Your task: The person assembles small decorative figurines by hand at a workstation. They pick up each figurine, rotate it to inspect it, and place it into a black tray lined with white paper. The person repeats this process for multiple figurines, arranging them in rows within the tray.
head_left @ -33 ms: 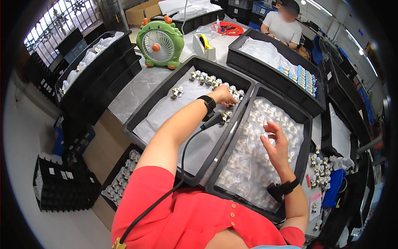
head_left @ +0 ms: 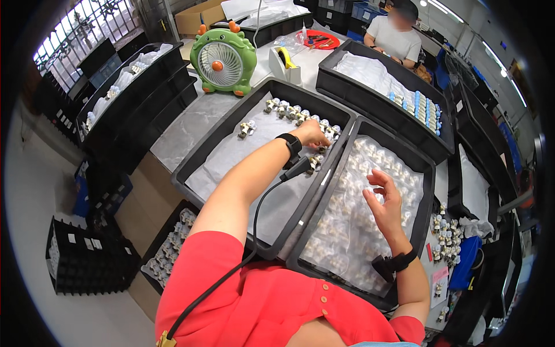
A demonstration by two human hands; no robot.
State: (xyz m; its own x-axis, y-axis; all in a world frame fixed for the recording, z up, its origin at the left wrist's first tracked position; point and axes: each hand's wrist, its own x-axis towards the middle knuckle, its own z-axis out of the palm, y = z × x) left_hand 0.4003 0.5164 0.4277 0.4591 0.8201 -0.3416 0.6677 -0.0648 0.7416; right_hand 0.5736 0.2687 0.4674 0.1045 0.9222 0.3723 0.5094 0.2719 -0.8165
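My left hand point(head_left: 312, 134) reaches into the left black tray point(head_left: 199, 159), fingers pinched on a small figurine at the right end of a row. White-headed figurines point(head_left: 283, 108) with dark bases line the far side of that tray on white sheeting. One pair of figurines point(head_left: 247, 128) lies apart, nearer the left wall. Just below my left hand are a few more figurines point(head_left: 315, 162). My right hand point(head_left: 386, 202) hovers over the right black tray point(head_left: 426, 191), thumb and fingers apart, holding nothing. Clear plastic film point(head_left: 341, 225) covers many figurines there.
Behind the trays stand a green fan point(head_left: 224, 61), a tape dispenser point(head_left: 285, 66) and a red dish point(head_left: 321, 39). Another black tray point(head_left: 381, 87) holds blue and white pieces. Loose figurines point(head_left: 448, 237) lie at right. A cable point(head_left: 254, 231) hangs by my left arm. A person point(head_left: 396, 37) sits opposite.
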